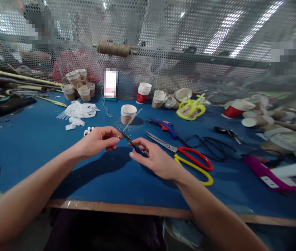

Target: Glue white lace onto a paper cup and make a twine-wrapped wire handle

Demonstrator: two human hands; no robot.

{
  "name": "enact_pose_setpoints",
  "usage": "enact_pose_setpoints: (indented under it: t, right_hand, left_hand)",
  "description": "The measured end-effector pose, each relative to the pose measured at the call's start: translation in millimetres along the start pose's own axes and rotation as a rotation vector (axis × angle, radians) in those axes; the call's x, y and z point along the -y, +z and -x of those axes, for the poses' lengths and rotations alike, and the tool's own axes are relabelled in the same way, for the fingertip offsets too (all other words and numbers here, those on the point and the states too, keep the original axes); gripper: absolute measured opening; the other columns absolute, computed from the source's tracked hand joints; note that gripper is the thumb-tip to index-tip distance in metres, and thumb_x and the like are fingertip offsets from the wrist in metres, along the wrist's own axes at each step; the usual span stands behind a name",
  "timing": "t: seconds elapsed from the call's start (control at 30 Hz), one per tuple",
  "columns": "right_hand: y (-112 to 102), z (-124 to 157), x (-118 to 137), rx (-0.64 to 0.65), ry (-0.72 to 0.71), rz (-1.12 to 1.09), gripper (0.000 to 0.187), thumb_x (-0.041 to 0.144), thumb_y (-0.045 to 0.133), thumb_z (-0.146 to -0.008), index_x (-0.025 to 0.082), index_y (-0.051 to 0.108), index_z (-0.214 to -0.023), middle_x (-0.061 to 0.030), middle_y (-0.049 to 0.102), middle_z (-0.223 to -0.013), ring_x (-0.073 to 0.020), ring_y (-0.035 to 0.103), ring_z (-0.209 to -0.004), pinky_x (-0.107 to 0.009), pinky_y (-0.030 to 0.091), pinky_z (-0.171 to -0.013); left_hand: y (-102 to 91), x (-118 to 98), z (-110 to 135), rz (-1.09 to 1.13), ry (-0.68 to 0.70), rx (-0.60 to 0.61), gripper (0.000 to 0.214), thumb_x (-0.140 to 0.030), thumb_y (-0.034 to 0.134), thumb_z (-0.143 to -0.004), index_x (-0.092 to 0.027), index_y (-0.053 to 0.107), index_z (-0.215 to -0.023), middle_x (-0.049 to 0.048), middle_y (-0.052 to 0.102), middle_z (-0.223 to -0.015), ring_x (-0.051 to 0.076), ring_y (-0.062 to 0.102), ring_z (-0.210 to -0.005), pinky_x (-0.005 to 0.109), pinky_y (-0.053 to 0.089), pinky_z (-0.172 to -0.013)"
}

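My right hand (156,161) is closed round small dark-handled scissors (133,143), whose blades point up and left toward my left hand. My left hand (98,140) is pinched shut just left of the blade tips, on something too small to make out, perhaps a thin thread. Both hands hover over the blue table top (33,139) near its middle. A twine-wrapped paper cup (128,114) stands just beyond the hands.
Large red-and-yellow scissors (189,158) lie right of my right hand, beside a blue glue gun (165,126) with a black cord. White scraps (80,111), cup baskets (78,85), red cups (143,92), a yellow crown shape (191,108) and a twine spool (114,48) stand farther back.
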State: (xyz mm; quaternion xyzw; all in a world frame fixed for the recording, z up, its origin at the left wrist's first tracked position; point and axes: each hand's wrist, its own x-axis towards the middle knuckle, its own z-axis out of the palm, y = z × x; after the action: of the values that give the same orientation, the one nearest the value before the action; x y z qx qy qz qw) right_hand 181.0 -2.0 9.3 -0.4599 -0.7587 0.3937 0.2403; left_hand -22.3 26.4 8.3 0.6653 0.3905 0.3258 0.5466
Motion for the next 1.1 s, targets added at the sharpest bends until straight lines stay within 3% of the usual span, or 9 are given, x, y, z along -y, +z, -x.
enact_pose_setpoints:
  t: [0.13,0.23,0.43,0.63,0.73,0.8,0.9,1.0,1.1]
  right_hand:
    - [0.8,-1.3,-4.2,-0.093,-0.032,0.013,0.029,0.034,0.054,-0.081,0.018,0.048,-0.103,-0.0069,0.061,-0.096,-0.0188,0.059,-0.089,-0.034,0.045,-0.079]
    - [0.2,-1.3,-6.1,-0.097,-0.041,0.018,0.033,0.037,0.054,-0.08,0.017,0.047,-0.106,-0.0083,0.061,-0.098,-0.0202,0.059,-0.091,-0.036,0.047,-0.078]
    - [0.1,1.3,-1.0,-0.044,-0.044,0.087,0.034,0.038,0.054,-0.081,0.017,0.049,-0.107,-0.0075,0.062,-0.096,-0.0191,0.06,-0.085,-0.037,0.047,-0.077]
    - [2.0,2.9,2.6,-0.07,-0.037,0.102,0.028,0.033,0.054,-0.081,0.017,0.051,-0.104,-0.0063,0.063,-0.095,-0.018,0.059,-0.085,-0.034,0.045,-0.078]
    - [-1.0,3.8,4.1,-0.033,-0.026,0.061,0.025,0.034,0.054,-0.08,0.018,0.052,-0.1,-0.0048,0.062,-0.092,-0.0169,0.058,-0.084,-0.031,0.045,-0.075]
    - [-4.8,4.2,4.9,0.055,0.011,0.005,0.027,0.036,0.053,-0.081,0.017,0.053,-0.1,-0.0035,0.061,-0.086,-0.0144,0.057,-0.076,-0.028,0.045,-0.068]
    - [-10.5,4.4,5.8,0.247,0.083,-0.09,0.033,0.041,0.052,-0.081,0.016,0.052,-0.103,-0.0005,0.057,-0.075,-0.0097,0.052,-0.06,-0.023,0.043,-0.056]
    - [-13.6,5.0,6.7,0.404,0.086,-0.159,0.034,0.043,0.055,-0.078,0.016,0.052,-0.1,0.0004,0.055,-0.074,-0.0077,0.049,-0.056,-0.022,0.042,-0.053]
    - [-15.5,6.7,7.3,0.515,0.087,-0.249,0.037,0.045,0.057,-0.076,0.016,0.053,-0.099,0.0003,0.055,-0.076,-0.0068,0.047,-0.056,-0.021,0.042,-0.053]
  left_hand:
    - [-1.8,0.7,-0.6,-0.014,-0.072,0.024,0.019,-0.031,0.051,-0.08,-0.014,0.055,-0.071,-0.0025,0.054,-0.059,0.007,0.046,-0.053,0.021,0.038,-0.054]
    - [-1.4,1.7,-1.2,-0.025,-0.047,0.011,0.024,-0.033,0.051,-0.08,-0.015,0.051,-0.063,-0.0037,0.05,-0.056,0.006,0.043,-0.051,0.02,0.036,-0.053]
    - [2.7,2.9,-1.7,-0.045,0.007,-0.068,0.022,-0.032,0.052,-0.078,-0.015,0.05,-0.063,-0.0043,0.049,-0.055,0.007,0.041,-0.05,0.021,0.035,-0.052]
    - [3.5,1.4,-1.4,-0.063,-0.006,-0.042,0.022,-0.031,0.051,-0.08,-0.015,0.051,-0.064,-0.0037,0.05,-0.056,0.007,0.043,-0.051,0.02,0.037,-0.052]
    - [-5.0,-1.1,-0.6,-0.196,0.032,0.013,0.027,-0.033,0.046,-0.083,-0.015,0.055,-0.065,-0.001,0.056,-0.059,0.009,0.048,-0.054,0.022,0.041,-0.055]
    - [-12.4,-2.1,-0.2,-0.361,0.169,-0.088,0.023,-0.03,0.046,-0.083,-0.014,0.06,-0.074,0.0019,0.061,-0.068,0.011,0.053,-0.061,0.024,0.044,-0.06]
    - [-17.7,-1.4,-0.6,-0.649,0.544,-0.338,0.02,-0.02,0.052,-0.081,-0.018,0.06,-0.099,0.0075,0.063,-0.101,0.017,0.057,-0.089,0.033,0.046,-0.079]
    - [-13.6,0.3,-1.2,-0.849,0.827,-0.306,0.026,-0.014,0.052,-0.082,-0.023,0.06,-0.105,0.0081,0.054,-0.124,0.021,0.046,-0.113,0.043,0.039,-0.094]
    - [-8.5,-0.5,-0.3,-0.876,0.941,-0.258,0.017,-0.015,0.054,-0.082,-0.022,0.064,-0.093,0.0071,0.061,-0.116,0.02,0.048,-0.112,0.04,0.042,-0.093]
